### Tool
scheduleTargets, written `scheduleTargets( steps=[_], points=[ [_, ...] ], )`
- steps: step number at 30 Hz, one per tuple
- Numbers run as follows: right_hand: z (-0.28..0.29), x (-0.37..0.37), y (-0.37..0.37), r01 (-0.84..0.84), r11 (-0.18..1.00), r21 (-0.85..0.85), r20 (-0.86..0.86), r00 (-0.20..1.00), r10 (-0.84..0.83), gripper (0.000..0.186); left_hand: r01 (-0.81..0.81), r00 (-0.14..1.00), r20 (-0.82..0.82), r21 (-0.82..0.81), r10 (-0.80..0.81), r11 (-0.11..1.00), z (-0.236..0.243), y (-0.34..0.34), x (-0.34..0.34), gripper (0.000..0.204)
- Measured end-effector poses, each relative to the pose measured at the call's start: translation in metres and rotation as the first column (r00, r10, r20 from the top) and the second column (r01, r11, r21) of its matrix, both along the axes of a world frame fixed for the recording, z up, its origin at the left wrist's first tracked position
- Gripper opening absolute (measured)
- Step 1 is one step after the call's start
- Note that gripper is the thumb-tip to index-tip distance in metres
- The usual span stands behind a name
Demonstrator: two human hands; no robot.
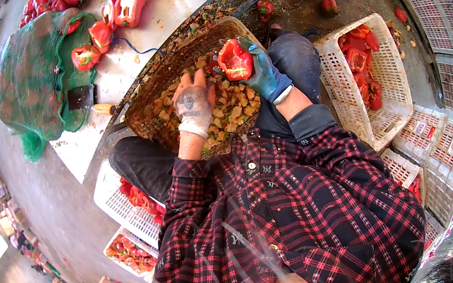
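Note:
My right hand [264, 73], in a blue-green coated glove, grips a red bell pepper [235, 60]. The pepper's cut, hollow side faces up and toward my left hand. My left hand [195, 106], in a pale worn glove with bare fingertips, is back-up over the tub, its fingers apart. I see nothing in it, though its palm is hidden. Beneath both hands, between my knees, a large brown-stained tub [144, 115] holds many pale pepper cores and seeds [228, 106].
Left of the tub, a metal table bears cut red peppers [129, 7], a green mesh sack [27, 82] and a broad knife [82, 98] with a wooden handle. White crates [342, 96] of red pepper pieces stand on both sides. Loose peppers [329, 6] lie on the floor ahead.

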State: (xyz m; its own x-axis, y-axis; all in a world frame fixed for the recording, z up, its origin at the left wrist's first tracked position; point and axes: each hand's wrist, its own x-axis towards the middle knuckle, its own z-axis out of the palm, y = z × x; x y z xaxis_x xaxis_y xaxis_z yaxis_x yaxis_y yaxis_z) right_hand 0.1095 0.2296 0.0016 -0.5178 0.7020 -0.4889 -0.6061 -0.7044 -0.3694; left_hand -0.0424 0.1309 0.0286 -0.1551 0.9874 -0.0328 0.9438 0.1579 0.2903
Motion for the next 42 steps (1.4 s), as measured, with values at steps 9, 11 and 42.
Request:
scheduleTargets(
  steps=[9,11,42],
  points=[
    [0.007,-0.013,-0.009,-0.220,0.916,0.334,0.295,0.948,0.120,0.026,0.085,0.993,0.059,0.257,-0.103,0.963,-0.031,0.018,0.024,0.021],
    [0.019,-0.019,-0.013,-0.259,0.859,0.441,0.526,0.851,-0.013,0.034,0.024,0.982,0.179,0.216,-0.063,0.976,-0.033,0.013,0.011,0.018],
    [0.023,0.303,0.104,-0.776,0.581,0.243,0.417,-0.457,-0.785,0.057,-0.291,0.942,-0.052,0.369,0.333,0.882,-0.013,0.166,-0.148,0.037]
  ],
)
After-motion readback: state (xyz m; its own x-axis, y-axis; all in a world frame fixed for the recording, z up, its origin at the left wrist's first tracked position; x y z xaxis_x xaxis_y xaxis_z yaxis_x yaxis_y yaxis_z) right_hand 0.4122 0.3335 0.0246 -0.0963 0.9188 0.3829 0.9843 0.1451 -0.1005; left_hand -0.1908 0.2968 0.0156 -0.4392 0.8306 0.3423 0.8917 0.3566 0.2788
